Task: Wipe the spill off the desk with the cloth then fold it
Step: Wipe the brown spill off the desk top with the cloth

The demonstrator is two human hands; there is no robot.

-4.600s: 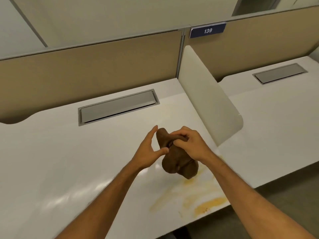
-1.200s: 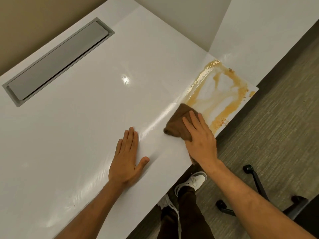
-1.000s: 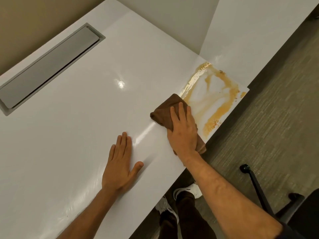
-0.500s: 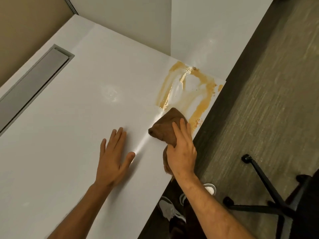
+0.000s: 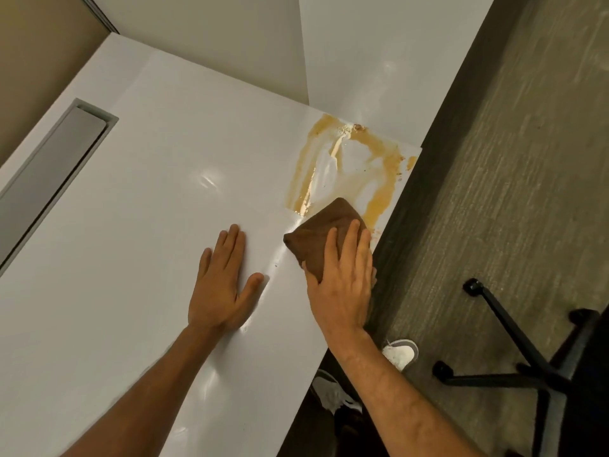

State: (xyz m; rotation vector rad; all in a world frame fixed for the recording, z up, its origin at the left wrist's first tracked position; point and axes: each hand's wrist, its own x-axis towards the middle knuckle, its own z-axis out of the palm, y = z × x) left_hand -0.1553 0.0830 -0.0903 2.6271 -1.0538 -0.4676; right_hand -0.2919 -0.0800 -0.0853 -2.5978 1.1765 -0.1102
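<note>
A bunched brown cloth [image 5: 321, 230] lies on the white desk [image 5: 138, 225] at the near edge of an orange-yellow spill [image 5: 349, 169], close to the desk's right corner. My right hand [image 5: 342, 278] presses flat on the cloth with straight fingers and covers its near half. My left hand [image 5: 222, 282] rests flat on the bare desk, palm down, just left of the cloth. The spill shows smeared streaks with a wiped paler patch in its middle.
A grey cable flap [image 5: 49, 173] is set into the desk at the far left. A white divider panel [image 5: 211, 44] rises behind the spill. The desk edge runs just right of the cloth; a black chair base [image 5: 514, 354] stands on the carpet, and my shoes [image 5: 400, 352] show below.
My right hand has kept rubbing the cloth back and forth at the spill's near edge. The left hand stays flat on the desk. The view has swung leftward.
</note>
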